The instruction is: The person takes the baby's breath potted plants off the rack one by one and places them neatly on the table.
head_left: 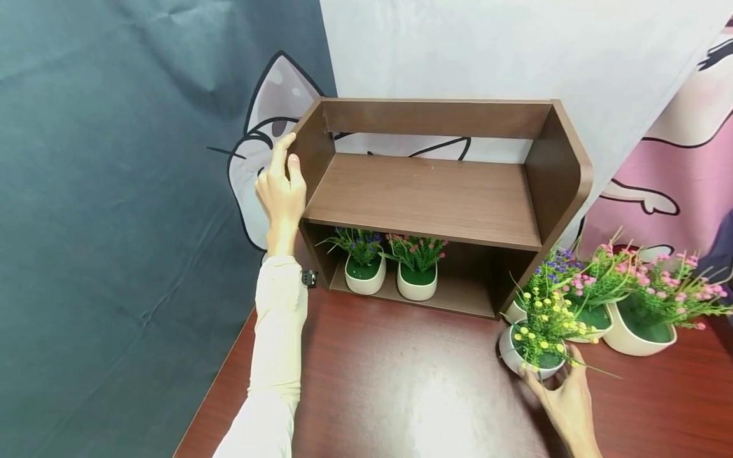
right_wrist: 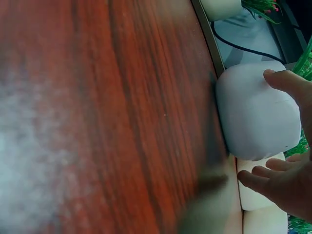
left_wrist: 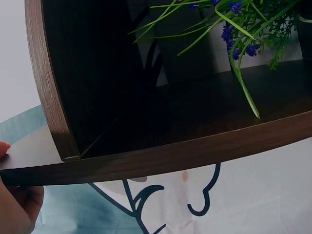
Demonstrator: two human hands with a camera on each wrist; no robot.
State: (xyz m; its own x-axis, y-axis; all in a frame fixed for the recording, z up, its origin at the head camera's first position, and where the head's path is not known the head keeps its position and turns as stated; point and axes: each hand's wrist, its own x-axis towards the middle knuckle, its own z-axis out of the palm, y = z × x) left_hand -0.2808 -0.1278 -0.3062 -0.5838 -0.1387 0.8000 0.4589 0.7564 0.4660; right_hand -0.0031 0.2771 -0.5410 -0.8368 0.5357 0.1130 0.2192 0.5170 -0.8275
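My left hand (head_left: 282, 191) grips the left side panel of a brown wooden shelf (head_left: 426, 194); in the left wrist view only part of the hand (left_wrist: 17, 207) shows behind the shelf's edge. My right hand (head_left: 564, 397) is spread around a white pot of yellow flowers (head_left: 546, 331) at the shelf's right. In the right wrist view the thumb rests against that white pot (right_wrist: 258, 114), and the other fingers lie a little apart from it. On the lower level stand a pot of blue flowers (head_left: 364, 273) and a pot of red-pink flowers (head_left: 417, 280).
Beside the shelf's right panel are more potted plants: blue flowers (head_left: 552, 270) partly hidden, a white pot of pink flowers (head_left: 592, 318) and another pink-flowered pot (head_left: 644, 340). All stand on a reddish-brown table (head_left: 401, 369). A printed cloth (head_left: 429, 51) hangs behind.
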